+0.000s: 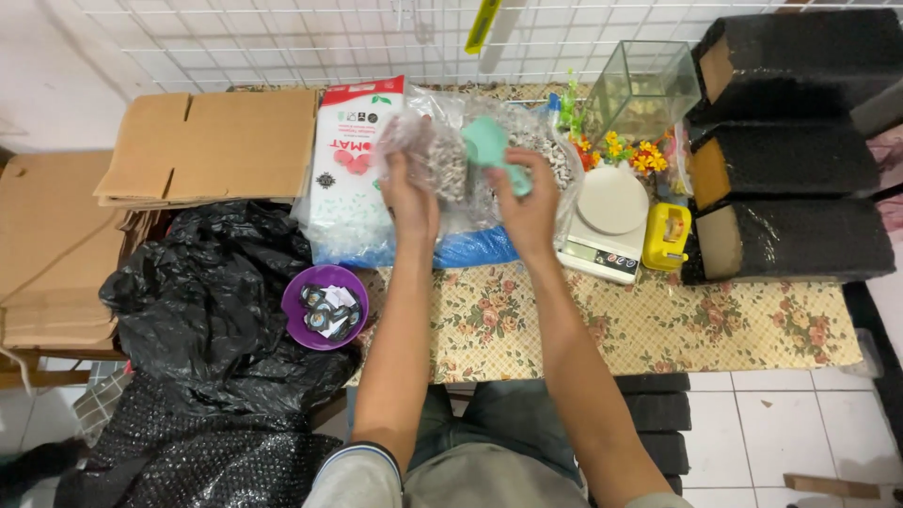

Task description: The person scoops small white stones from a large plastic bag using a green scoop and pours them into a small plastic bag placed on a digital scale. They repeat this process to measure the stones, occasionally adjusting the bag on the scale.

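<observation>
My left hand (410, 193) holds up a small clear plastic bag (425, 150) partly filled with grey and white pebbles. My right hand (529, 202) grips a teal plastic scoop (489, 143), its bowl right beside the small bag's mouth. Both hands hover over a large clear sack of the same pebbles (541, 155) that lies open on the floral tablecloth (658, 320). Under the sack a blue bag (470, 249) shows.
A white digital scale (609, 221) and a yellow tape dispenser (666, 235) sit to the right. A glass tank (644, 89), plastic flowers (630, 150), black foam-filled blocks (800, 160), a white printed bag (353, 160), a purple bowl (324, 306), black plastic sheeting (207, 301) and cardboard (212, 141) surround them.
</observation>
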